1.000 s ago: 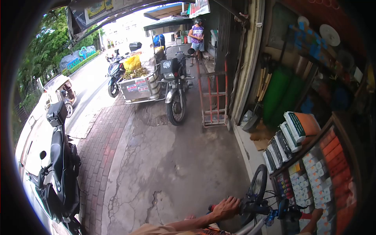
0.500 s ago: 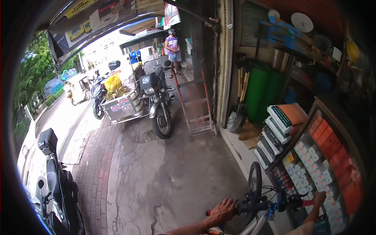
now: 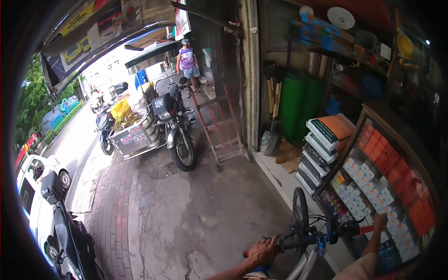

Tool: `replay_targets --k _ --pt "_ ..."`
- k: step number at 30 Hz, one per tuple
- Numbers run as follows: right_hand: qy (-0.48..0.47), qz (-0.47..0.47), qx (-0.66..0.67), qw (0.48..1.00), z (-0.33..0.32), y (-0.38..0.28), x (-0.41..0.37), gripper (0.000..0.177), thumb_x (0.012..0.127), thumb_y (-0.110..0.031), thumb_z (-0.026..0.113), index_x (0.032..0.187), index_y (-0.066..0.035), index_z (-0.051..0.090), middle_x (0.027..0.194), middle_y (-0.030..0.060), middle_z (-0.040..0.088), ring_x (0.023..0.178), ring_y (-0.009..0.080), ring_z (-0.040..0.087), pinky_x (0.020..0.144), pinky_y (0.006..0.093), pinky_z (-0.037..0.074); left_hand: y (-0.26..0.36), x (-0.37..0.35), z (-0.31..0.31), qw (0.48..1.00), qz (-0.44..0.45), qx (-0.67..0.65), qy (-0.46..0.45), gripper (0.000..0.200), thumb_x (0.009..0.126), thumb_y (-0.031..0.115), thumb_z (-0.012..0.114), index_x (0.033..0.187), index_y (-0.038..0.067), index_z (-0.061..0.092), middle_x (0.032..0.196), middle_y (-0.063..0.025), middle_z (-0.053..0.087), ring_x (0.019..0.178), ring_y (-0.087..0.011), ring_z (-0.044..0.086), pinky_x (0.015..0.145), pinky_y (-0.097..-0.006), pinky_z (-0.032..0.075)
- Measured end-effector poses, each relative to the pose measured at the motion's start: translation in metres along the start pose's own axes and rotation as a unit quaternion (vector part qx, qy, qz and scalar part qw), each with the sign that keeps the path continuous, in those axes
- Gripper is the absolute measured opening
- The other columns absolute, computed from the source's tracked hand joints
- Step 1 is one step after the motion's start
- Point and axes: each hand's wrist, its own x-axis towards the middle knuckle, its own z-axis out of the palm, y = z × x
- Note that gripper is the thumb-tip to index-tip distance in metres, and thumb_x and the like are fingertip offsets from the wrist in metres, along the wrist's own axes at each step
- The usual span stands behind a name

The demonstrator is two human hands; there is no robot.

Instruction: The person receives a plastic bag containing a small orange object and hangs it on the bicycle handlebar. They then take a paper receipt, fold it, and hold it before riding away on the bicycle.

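Concrete floor (image 3: 186, 205), cracked in places, runs ahead of the grip towards a parked motorcycle (image 3: 170, 119) and a red hand cart (image 3: 223, 126). From where I stand, the item under inspection is a bicycle (image 3: 305, 268), located between and below both hands, front wheel (image 3: 303, 205) pointing ahead.

Finding one: the left hand (image 3: 262, 253) is closed over the left part of the handlebar (image 3: 305, 241), knuckles up; its thumb cannot be made out. Finding two: the right hand (image 3: 381, 222) is closed around the outer end of the red handle (image 3: 366, 229). Whether any finger reaches a brake lever, I cannot tell.

Beyond the right hand stands a glass-fronted cabinet (image 3: 339, 169); ahead of the grip and to its right lies a stack of bags (image 3: 329, 130). Clearance on that side appears the tighter, in my judgement.

Recommended practice: hold both ends with even pressure, the frame upright, the wheel straight. Steering is best done in small corrections, since a sharp swing could bring wheel or knuckles against the cabinet. Fingers within reach of the brakes would be prudent.
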Motion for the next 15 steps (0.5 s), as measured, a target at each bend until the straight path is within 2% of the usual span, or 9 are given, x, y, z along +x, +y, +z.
replay_targets --k 4,6,9,12,15 --pt "0.034 0.025 0.014 0.999 -0.009 -0.009 -0.011 0.037 0.085 -0.031 0.067 0.1 0.002 0.063 0.101 0.0237 0.067 0.098 0.0391 0.064 0.083 0.0483 0.052 -0.006 0.002 0.016 1.0 0.007 0.012 -0.014 0.051 0.088 0.03 0.057 0.129 0.002 0.044 0.101 -0.0192 0.067 0.096 -0.0369 0.064 0.081 -0.0495 0.05" --pt "0.033 0.019 0.014 0.999 -0.017 -0.013 -0.014 0.035 0.085 -0.03 0.066 0.097 0.003 0.064 0.098 0.0237 0.068 0.095 0.0394 0.065 0.081 0.0482 0.052 0.01 0.004 -0.007 0.999 -0.03 0.006 -0.027 0.055 0.088 0.03 0.057 0.132 0.002 0.042 0.101 -0.0196 0.067 0.095 -0.0371 0.065 0.081 -0.0491 0.051" --pt "0.052 0.03 0.027 0.998 -0.017 -0.015 -0.014 0.034 0.086 -0.031 0.065 0.091 0.002 0.066 0.094 0.0241 0.068 0.092 0.0404 0.066 0.079 0.0485 0.053 0.014 0.01 -0.008 0.996 -0.04 0.022 -0.075 0.059 0.087 0.03 0.057 0.135 0.001 0.04 0.101 -0.0195 0.068 0.095 -0.0367 0.065 0.08 -0.0488 0.051" --pt "0.069 0.046 0.046 0.995 -0.025 -0.02 -0.018 0.033 0.087 -0.032 0.064 0.088 0.001 0.066 0.092 0.0244 0.068 0.09 0.0409 0.066 0.078 0.0497 0.052 -0.003 0.014 0.02 0.995 0.031 0.043 -0.083 0.061 0.088 0.034 0.058 0.137 0.001 0.039 0.099 -0.0193 0.068 0.092 -0.0364 0.066 0.076 -0.0489 0.052" --pt "0.082 0.037 0.061 0.994 -0.014 -0.008 -0.005 0.033 0.089 -0.032 0.062 0.086 0.001 0.067 0.091 0.024 0.068 0.09 0.0415 0.065 0.077 0.0509 0.051 0.018 0.014 0.009 0.999 0.025 0.023 -0.023 0.05 0.086 0.031 0.064 0.126 0.008 0.044 0.08 -0.0144 0.067 0.066 -0.0355 0.066 0.051 -0.0473 0.049"
